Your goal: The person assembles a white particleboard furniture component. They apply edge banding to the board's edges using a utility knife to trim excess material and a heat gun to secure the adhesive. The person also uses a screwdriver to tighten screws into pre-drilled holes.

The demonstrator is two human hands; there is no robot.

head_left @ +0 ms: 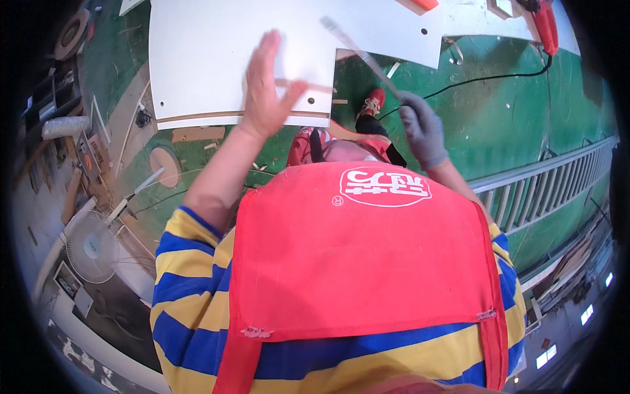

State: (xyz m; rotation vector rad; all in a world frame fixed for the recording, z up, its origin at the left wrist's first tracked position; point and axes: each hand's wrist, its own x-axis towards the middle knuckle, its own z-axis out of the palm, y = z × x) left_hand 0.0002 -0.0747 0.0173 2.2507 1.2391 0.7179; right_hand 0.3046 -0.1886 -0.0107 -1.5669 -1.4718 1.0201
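Panel: white board (216,52) lies flat on the green floor (499,111), ahead of the person.
Left hand (266,92): bare, fingers spread, pressing the board flat.
Right hand (423,128): gloved, closed round a thin blurred rod (357,49) angled over the board edge.
Step, judged: steadying for marking or trimming.
Next move: needs firm left-hand pressure.

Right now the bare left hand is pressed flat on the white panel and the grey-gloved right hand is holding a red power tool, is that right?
Not quite. In the head view the grey-gloved right hand holds a long thin grey strip, not a red power tool. The bare left hand is on the white panel, as you said.
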